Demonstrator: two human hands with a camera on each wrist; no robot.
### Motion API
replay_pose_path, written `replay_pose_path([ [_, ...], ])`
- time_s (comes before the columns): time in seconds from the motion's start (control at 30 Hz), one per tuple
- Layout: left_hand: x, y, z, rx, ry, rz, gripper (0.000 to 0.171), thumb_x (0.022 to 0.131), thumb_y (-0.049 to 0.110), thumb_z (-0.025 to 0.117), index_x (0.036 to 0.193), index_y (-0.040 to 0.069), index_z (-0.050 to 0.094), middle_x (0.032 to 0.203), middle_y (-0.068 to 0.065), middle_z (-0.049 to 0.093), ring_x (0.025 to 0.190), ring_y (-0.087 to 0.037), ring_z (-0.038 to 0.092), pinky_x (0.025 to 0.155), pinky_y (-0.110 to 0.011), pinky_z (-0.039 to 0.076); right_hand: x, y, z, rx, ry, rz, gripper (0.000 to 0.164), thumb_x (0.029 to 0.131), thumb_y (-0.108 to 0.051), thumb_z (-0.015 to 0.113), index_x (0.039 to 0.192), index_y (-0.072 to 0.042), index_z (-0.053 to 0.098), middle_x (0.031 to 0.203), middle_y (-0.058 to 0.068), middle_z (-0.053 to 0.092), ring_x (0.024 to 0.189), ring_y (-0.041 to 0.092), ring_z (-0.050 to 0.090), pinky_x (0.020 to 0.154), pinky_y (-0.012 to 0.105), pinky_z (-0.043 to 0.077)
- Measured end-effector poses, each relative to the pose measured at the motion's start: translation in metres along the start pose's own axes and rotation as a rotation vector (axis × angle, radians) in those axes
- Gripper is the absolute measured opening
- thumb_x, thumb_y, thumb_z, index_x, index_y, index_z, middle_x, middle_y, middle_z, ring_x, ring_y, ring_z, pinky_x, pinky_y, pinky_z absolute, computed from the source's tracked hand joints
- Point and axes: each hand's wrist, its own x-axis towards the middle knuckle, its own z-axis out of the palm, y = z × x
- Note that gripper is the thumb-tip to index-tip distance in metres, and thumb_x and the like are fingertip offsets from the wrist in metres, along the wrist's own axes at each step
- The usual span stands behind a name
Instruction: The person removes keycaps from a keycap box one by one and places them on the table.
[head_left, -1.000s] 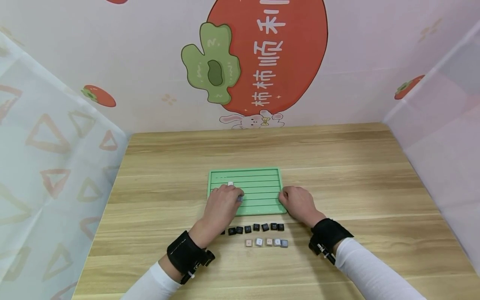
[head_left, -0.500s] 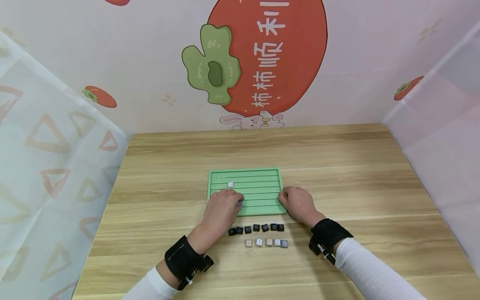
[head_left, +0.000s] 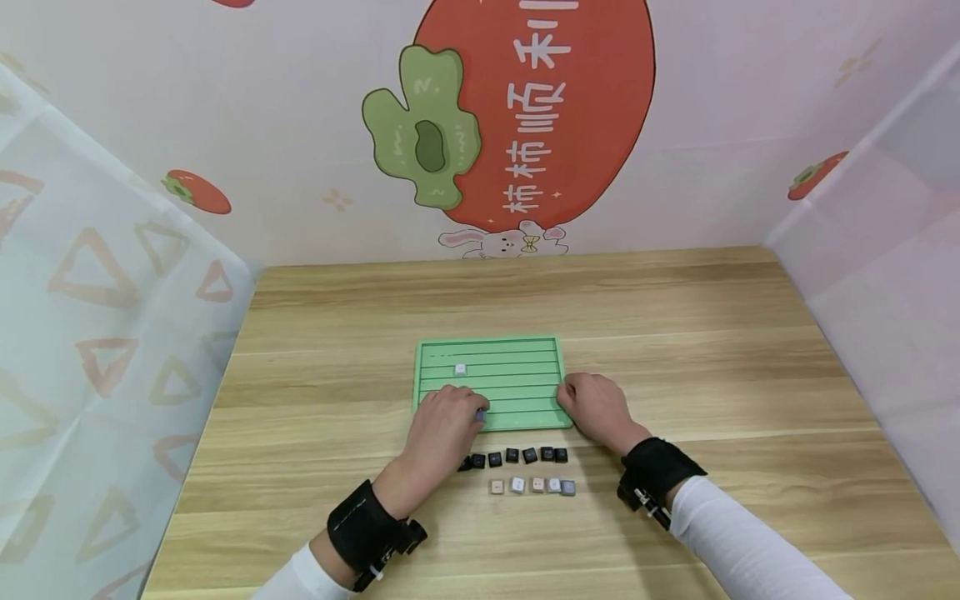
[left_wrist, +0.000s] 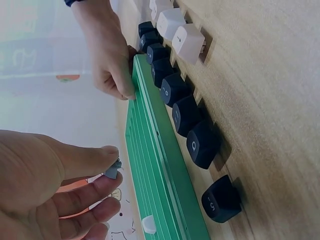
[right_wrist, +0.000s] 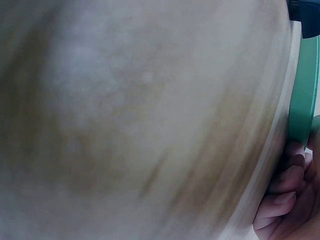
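Between thumb and index fingertip, my left hand (head_left: 442, 425) pinches a small grey-blue keycap (left_wrist: 112, 170) above the front left of the green grooved tray (head_left: 525, 382). Farther back on that tray sits a white keycap (head_left: 461, 369). My right hand (head_left: 600, 408) grips the tray's right edge near its front corner, thumb on the rim and fingers curled. In front of the tray runs a row of black keycaps (left_wrist: 204, 144), partly hidden by the left hand in the head view. Nearer to me lies a second row of pale keycaps (head_left: 518, 485), with a grey-blue keycap (head_left: 567, 488) at its right end.
Everything stands on a wood-grain table (head_left: 675, 333). A printed curtain (head_left: 300, 125) closes off the back, and pale sheets (head_left: 112, 375) hang along both sides. Black straps with cameras (head_left: 367, 525) sit on both wrists.
My left hand has drawn slightly back toward me with the grey-blue keycap, uncovering the white keycap on the tray. The right hand has kept its place.
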Motion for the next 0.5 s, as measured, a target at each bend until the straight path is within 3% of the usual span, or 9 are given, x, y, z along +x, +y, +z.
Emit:
replay_pose_path([
  [0.5, -0.0070, 0.0026, 0.0021, -0.001, -0.006, 0.004, 0.015, 0.079, 0.015, 0.071, 0.093, 0.017, 0.074, 0.090, 0.002, 0.070, 0.083, -0.017, 0.061, 0.064, -0.030, 0.042, -0.0002, -0.0002, -0.0008, -0.006, -0.012, 0.003, 0.037, 0.089, -0.021, 0.046, 0.053, -0.017, 0.037, 0.049, -0.005, 0.028, 0.045, 0.012, 0.031, 0.046, 0.028, 0.025],
])
